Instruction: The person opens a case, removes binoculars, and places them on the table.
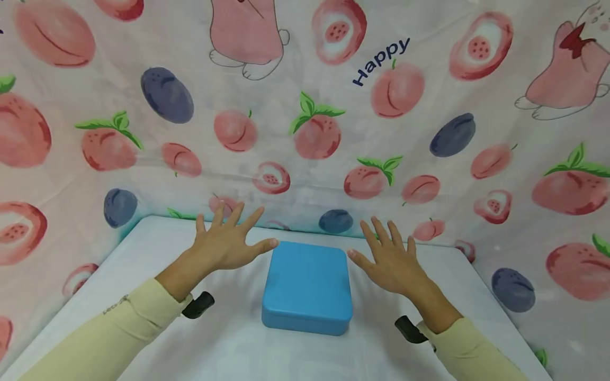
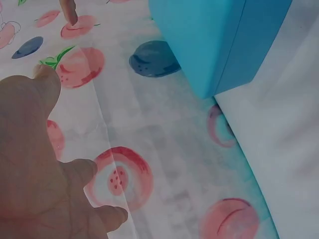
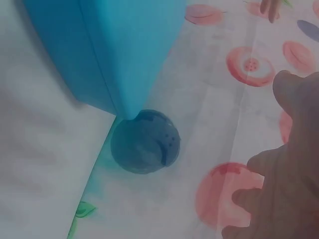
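A closed blue box [image 1: 307, 286] with rounded corners and a flat lid sits on the white table. My left hand [image 1: 226, 241] hovers to its left, palm down with fingers spread, the thumb tip near the box's far left corner. On the other side my right hand [image 1: 391, 259] is held up with its fingers spread, its thumb pointing toward the box's right edge. Neither hand holds anything. In the left wrist view the blue box [image 2: 209, 40] stands beside the left hand [image 2: 35, 159]. The right wrist view shows the box [image 3: 114, 50] and the right hand [image 3: 289, 164].
The white tabletop [image 1: 229, 338] ends at a back wall of cloth [image 1: 286, 132] printed with peaches, plums and rabbits. This cloth also rises along the left and right sides. A black strap end [image 1: 199, 305] sticks out at the left wrist, another [image 1: 411, 329] at the right.
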`<state>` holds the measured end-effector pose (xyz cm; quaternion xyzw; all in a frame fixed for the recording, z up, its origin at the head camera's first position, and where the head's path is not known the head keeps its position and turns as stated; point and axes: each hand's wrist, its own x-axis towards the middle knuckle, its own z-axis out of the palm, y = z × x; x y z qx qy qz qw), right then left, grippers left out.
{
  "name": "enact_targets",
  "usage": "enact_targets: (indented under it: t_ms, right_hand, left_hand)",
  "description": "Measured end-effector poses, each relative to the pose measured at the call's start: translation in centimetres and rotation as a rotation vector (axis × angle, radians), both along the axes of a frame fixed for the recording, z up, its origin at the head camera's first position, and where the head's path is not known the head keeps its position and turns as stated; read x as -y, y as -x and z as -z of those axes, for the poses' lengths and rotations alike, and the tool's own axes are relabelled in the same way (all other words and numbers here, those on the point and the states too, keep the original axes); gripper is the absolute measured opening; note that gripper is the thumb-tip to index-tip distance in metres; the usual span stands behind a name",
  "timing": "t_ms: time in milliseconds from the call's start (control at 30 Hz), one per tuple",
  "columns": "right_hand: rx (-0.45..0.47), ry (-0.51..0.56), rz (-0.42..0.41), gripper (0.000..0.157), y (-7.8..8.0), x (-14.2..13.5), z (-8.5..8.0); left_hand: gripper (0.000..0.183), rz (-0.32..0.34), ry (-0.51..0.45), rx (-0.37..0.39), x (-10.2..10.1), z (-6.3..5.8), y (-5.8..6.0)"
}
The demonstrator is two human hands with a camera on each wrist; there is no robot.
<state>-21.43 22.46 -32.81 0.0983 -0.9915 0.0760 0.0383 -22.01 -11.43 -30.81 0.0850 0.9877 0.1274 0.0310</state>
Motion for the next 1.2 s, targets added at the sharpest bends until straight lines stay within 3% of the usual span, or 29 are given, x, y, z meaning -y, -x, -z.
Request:
enact_targets:
  t_ms: [700, 1200]
  right_hand:
    - [0.016, -0.005, 0.005, 0.087, -0.7, -0.9, 2.7]
    - [0.018, 0.024, -0.01, 0.087, -0.8, -0.7, 3.9]
  left_hand:
    - [0.095, 0.008, 0.006, -0.03, 0.4, 2.4, -0.5]
    - [0.097, -0.011, 0.018, 0.013, 0.1, 4.1, -0.6]
